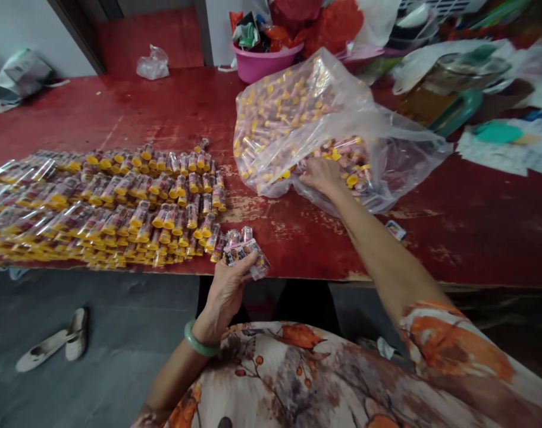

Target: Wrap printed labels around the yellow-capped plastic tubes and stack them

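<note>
My left hand [228, 285] is closed on a small stack of printed cards [241, 254], held just over the table's front edge. Two small clear tubes [239, 236] show right behind the cards; whether they are in the hand I cannot tell. At the mouth of a large clear plastic bag [297, 131], my right hand [324, 176] has its fingers curled down, and what they grip is hidden. The bag is filled with small yellow-capped tubes [351, 179]. To the left lie stacked rows of wrapped yellow-ended tubes [137, 214], close beside my left hand.
The red table [271, 220] carries a loose card [395, 230] right of my forearm. A pink basin [266, 62], a jug with a green handle [449, 89] and crumpled plastic [153, 62] stand farther back. White shoes [59, 342] lie on the floor.
</note>
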{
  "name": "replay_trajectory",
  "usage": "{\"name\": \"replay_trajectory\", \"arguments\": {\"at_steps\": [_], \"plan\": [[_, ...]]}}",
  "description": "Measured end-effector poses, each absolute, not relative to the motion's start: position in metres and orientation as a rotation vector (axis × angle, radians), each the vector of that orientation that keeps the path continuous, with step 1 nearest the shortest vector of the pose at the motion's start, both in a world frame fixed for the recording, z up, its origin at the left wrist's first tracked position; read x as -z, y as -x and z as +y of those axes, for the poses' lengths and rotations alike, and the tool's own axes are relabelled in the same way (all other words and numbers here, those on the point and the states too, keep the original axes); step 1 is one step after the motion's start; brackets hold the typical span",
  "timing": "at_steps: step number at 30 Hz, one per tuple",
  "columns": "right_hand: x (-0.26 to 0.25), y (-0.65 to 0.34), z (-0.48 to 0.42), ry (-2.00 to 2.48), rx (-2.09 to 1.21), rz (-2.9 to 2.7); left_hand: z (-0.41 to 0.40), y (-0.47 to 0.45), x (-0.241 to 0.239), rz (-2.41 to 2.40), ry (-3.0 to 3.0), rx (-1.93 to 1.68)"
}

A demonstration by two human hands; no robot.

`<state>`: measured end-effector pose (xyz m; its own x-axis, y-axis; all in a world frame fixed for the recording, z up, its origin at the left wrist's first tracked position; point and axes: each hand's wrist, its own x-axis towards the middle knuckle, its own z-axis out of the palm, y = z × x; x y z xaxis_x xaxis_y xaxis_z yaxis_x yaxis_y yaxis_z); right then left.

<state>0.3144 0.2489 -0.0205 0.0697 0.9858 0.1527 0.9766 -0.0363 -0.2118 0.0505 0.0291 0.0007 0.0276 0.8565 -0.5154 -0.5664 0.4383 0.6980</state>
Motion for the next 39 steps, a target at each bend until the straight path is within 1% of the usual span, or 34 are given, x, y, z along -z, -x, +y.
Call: {"name": "replay_trajectory", "arguments": {"at_steps": [2,4,6,9,11,14,18,20,21,22,24,26,29,33,35,39], "plan": [[0.019,-0.310,0.226,1.927,-0.043,-1.718,0.030,-0.049,0.000,1.082,-0.303,-1.130],[0.018,-0.299,0.186,1.595,-0.223,-1.381,0.030,-0.048,0.001,1.100,-0.277,-1.137],[0.018,-0.281,0.136,1.252,-0.624,-1.137,0.031,-0.048,0.004,1.100,-0.262,-1.163],[0.017,-0.249,0.064,0.953,-1.276,-0.967,0.033,-0.051,0.008,1.069,-0.267,-1.208],[0.018,-0.231,0.033,0.803,-1.520,-0.860,0.034,-0.053,0.010,1.057,-0.292,-1.219],[0.019,-0.221,0.016,0.693,-1.669,-0.744,0.032,-0.054,0.009,1.063,-0.319,-1.226],[0.018,-0.224,0.009,0.672,-1.725,-0.804,0.029,-0.052,0.007,1.082,-0.289,-1.229],[0.016,-0.224,0.001,0.750,-1.639,-0.952,0.027,-0.051,0.006,1.078,-0.248,-1.233],[0.015,-0.223,-0.004,0.823,-1.539,-1.076,0.027,-0.050,0.007,1.068,-0.227,-1.232],[0.013,-0.222,-0.009,0.904,-1.392,-1.226,0.026,-0.050,0.007,1.055,-0.208,-1.227],[0.011,-0.218,-0.018,1.031,-0.992,-1.528,0.025,-0.049,0.006,1.032,-0.175,-1.214],[0.010,-0.214,-0.022,1.071,-0.604,-1.745,0.023,-0.048,0.005,1.019,-0.146,-1.201],[0.012,-0.209,-0.023,1.073,-0.238,-1.909,0.020,-0.047,0.002,1.015,-0.122,-1.175],[0.015,-0.202,-0.024,1.118,0.095,-2.011,0.014,-0.048,-0.002,1.022,-0.136,-1.196],[0.015,-0.198,-0.026,1.124,0.212,-1.990,0.011,-0.049,-0.004,1.014,-0.160,-1.221],[0.019,-0.188,-0.027,1.115,0.270,-1.880,0.005,-0.052,-0.002,1.006,-0.209,-1.225]]}}
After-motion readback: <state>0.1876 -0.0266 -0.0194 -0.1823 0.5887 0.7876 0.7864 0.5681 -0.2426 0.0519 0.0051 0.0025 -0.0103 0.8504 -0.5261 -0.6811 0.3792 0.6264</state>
